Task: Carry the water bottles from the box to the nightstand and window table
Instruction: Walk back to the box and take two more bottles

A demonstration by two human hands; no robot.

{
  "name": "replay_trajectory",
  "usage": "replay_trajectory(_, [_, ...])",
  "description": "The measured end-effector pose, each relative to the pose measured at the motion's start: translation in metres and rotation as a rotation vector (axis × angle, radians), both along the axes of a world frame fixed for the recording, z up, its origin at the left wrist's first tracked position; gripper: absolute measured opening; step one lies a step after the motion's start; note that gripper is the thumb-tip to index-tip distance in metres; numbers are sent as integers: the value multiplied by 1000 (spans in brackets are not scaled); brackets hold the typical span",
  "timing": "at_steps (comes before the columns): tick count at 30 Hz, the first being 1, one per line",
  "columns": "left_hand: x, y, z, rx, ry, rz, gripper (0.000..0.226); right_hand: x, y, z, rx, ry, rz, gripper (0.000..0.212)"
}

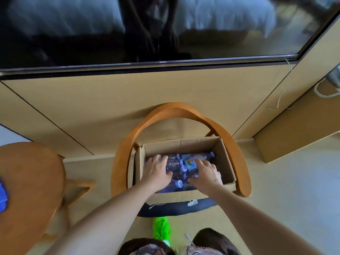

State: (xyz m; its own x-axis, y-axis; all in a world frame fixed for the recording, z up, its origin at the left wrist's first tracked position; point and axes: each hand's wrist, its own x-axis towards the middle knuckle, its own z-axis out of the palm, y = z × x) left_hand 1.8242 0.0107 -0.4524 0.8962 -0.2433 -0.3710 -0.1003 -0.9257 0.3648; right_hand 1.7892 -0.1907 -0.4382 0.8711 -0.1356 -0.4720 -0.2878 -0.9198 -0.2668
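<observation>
Your left hand (157, 169) and right hand (207, 173) cover much of the water bottles (181, 165) in the box (228, 162), so you cannot count them. Their labels are too blurred to read. The round table (31, 181) runs off the left edge, and the box hides the chair (176, 109) seat.

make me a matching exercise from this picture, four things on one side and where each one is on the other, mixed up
Things:
1. water bottles
2. cardboard box
3. round wooden table
4. left hand

Places:
A. on the chair seat, inside the curved wooden back
B. at the left edge of the view
C. lying inside the box
D. reaching into the box's left side, on the bottles

Pairs: 1-C, 2-A, 3-B, 4-D
</observation>
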Motion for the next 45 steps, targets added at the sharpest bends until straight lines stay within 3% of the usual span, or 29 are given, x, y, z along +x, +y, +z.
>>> replay_trajectory(10, [13,6,-70,37,330,-79,85,38,-23,-80,-7,264,70,79])
replay_trajectory(17, [20,7,-107,76,476,-108,81,60,-46,-132,-109,410,153,76])
replay_trajectory(21, [23,2,-124,83,483,-158,76,65,-57,-153,-171,482,187,85])
replay_trajectory(25, [31,-2,-136,97,487,-220,57,66,-56,-169,-203,457,218,83])
replay_trajectory(31, [42,-3,-133,120,519,-296,55,63,-59,-183,-266,387,305,60])
replay_trajectory(35, [49,-7,-121,164,443,-354,50,62,-61,-177,-269,379,354,65])
replay_trajectory(42, [70,-20,-89,76,513,-170,67,55,-67,-152,-76,327,224,74])
replay_trajectory(45, [75,-25,-74,13,492,-89,69,56,-66,-131,76,240,40,77])
